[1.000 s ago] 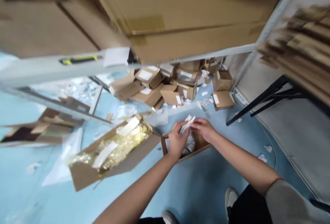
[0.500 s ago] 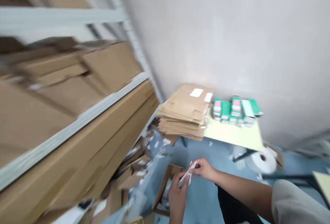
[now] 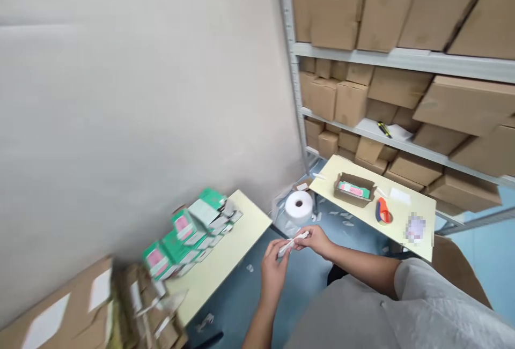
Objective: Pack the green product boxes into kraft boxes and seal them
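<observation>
Head view: left hand (image 3: 274, 271), right hand (image 3: 317, 241) hold a white strip (image 3: 293, 243); middle hidden.

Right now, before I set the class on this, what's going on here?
A person is pinching a small white strip between the left hand and the right hand, above a blue floor. Green-and-pink cartons sit on a pale yellow board to the left. Ahead, a white roll stands near a second board holding a cardboard tray and an orange tape dispenser. Cardboard boxes fill metal shelving.
</observation>
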`<state>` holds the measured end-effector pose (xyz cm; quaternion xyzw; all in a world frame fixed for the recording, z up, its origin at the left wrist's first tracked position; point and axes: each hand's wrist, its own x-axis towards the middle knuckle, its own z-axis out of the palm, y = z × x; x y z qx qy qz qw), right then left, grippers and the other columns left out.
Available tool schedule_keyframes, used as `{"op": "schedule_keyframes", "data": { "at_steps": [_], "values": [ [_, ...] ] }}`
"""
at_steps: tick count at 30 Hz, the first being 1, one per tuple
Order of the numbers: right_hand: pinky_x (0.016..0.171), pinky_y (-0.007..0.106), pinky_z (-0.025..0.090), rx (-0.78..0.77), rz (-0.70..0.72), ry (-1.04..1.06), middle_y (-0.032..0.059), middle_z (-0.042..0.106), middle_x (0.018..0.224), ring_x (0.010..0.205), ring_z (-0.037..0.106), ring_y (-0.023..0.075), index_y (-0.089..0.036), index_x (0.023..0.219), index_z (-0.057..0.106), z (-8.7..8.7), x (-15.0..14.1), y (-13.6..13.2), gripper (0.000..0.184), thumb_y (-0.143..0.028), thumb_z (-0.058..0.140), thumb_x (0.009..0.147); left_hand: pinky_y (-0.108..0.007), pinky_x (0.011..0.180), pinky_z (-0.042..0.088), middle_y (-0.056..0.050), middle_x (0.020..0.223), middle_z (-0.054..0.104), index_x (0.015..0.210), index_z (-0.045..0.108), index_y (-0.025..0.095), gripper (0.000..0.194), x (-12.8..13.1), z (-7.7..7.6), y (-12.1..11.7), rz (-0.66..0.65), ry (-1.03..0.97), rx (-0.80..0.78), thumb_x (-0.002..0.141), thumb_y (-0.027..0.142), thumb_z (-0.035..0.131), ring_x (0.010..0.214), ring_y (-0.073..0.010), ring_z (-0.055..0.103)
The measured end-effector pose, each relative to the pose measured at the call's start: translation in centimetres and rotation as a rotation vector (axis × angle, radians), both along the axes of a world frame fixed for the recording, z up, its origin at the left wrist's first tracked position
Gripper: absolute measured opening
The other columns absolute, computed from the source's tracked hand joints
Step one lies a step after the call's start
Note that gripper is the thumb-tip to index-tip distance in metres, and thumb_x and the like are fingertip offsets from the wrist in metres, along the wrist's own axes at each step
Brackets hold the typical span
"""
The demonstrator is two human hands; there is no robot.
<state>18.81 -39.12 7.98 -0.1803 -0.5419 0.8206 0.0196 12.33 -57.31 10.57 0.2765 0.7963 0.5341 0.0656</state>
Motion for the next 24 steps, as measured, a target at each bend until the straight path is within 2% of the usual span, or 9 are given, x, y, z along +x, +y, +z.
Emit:
{"op": "schedule_keyframes", "data": {
  "at_steps": [4,6,8,10,13,16,18,21,24],
  "values": [
    [0.068,0.035,0.062,0.160,-0.247,-0.053,0.0027,0.077,0.072,0.067,0.075,0.0213,-0.018,0.085,0.078,-1.6,2.1,11.7,0.063,-0.073,0.098,0.060,-0.034,0.080,0.062,-0.005,0.100,0.080,0.104,0.078,0.025,0.027,-3.4,-1.2,13.5,-0.218,-0.053,-0.101,0.096,0.048,0.066,0.085,-0.0230,0.075],
    [0.064,0.033,0.059,0.305,-0.356,-0.116,0.0022,0.075,0.069,0.064,0.071,0.0205,-0.019,0.084,0.078,-2.2,3.1,16.8,0.055,-0.069,0.094,0.068,-0.033,0.077,0.060,-0.003,0.098,0.080,0.105,0.077,0.025,0.022,-4.4,-1.8,19.8,-0.314,-0.051,-0.182,0.094,0.042,0.068,0.079,-0.0213,0.074],
    [0.070,0.034,0.059,0.501,-0.463,-0.174,0.0037,0.076,0.073,0.071,0.072,0.0224,-0.020,0.084,0.081,-2.7,3.9,21.2,0.042,-0.061,0.090,0.078,-0.033,0.084,0.060,-0.003,0.102,0.079,0.105,0.079,0.025,0.018,-5.2,-2.4,25.4,-0.405,0.016,-0.241,0.094,0.035,0.070,0.086,-0.0219,0.074],
    [0.083,0.038,0.060,0.685,-0.570,-0.214,0.0074,0.081,0.087,0.087,0.075,0.0264,-0.022,0.084,0.083,-3.4,4.3,24.9,0.031,-0.052,0.086,0.083,-0.033,0.087,0.059,-0.005,0.106,0.077,0.104,0.082,0.025,0.016,-6.0,-3.1,30.3,-0.480,0.073,-0.296,0.095,0.029,0.069,0.090,-0.0216,0.074],
    [0.091,0.042,0.061,0.802,-0.683,-0.333,0.0106,0.083,0.094,0.096,0.077,0.0302,-0.023,0.084,0.086,-4.9,3.9,29.3,0.026,-0.048,0.082,0.087,-0.034,0.090,0.059,-0.007,0.105,0.075,0.102,0.083,0.022,0.020,-7.2,-4.7,36.7,-0.586,0.102,-0.382,0.094,0.016,0.065,0.092,-0.0217,0.074],
    [0.086,0.040,0.062,0.786,-0.733,-0.527,0.0114,0.084,0.095,0.088,0.078,0.0288,-0.022,0.089,0.088,-6.7,2.8,32.6,0.023,-0.043,0.080,0.089,-0.036,0.097,0.059,-0.009,0.108,0.075,0.109,0.083,0.019,0.026,-8.5,-6.7,41.6,-0.716,0.154,-0.417,0.096,0.013,0.062,0.100,-0.0235,0.074],
    [0.083,0.037,0.062,0.769,-0.706,-0.636,0.0111,0.085,0.094,0.082,0.078,0.0264,-0.020,0.093,0.089,-7.9,2.0,34.1,0.022,-0.039,0.078,0.091,-0.036,0.102,0.059,-0.011,0.117,0.075,0.120,0.082,0.019,0.028,-9.3,-8.2,43.9,-0.816,0.211,-0.439,0.100,0.018,0.062,0.110,-0.0247,0.073],
    [0.086,0.036,0.062,0.799,-0.654,-0.733,0.0106,0.085,0.093,0.084,0.078,0.0258,-0.020,0.094,0.089,-9.2,1.1,35.1,0.018,-0.034,0.078,0.092,-0.038,0.110,0.055,-0.015,0.134,0.072,0.137,0.076,0.017,0.041,-10.1,-10.3,45.6,-1.012,0.310,-0.542,0.100,0.034,0.070,0.126,-0.0293,0.068],
    [0.093,0.039,0.062,0.806,-0.645,-0.791,0.0104,0.085,0.097,0.092,0.078,0.0277,-0.023,0.098,0.090,-9.6,0.8,34.9,0.015,-0.031,0.080,0.091,-0.046,0.122,0.047,-0.024,0.151,0.064,0.151,0.066,0.010,0.076,-10.6,-12.0,45.8,-1.214,0.413,-0.646,0.091,0.055,0.082,0.145,-0.0389,0.058]
  ]
}}
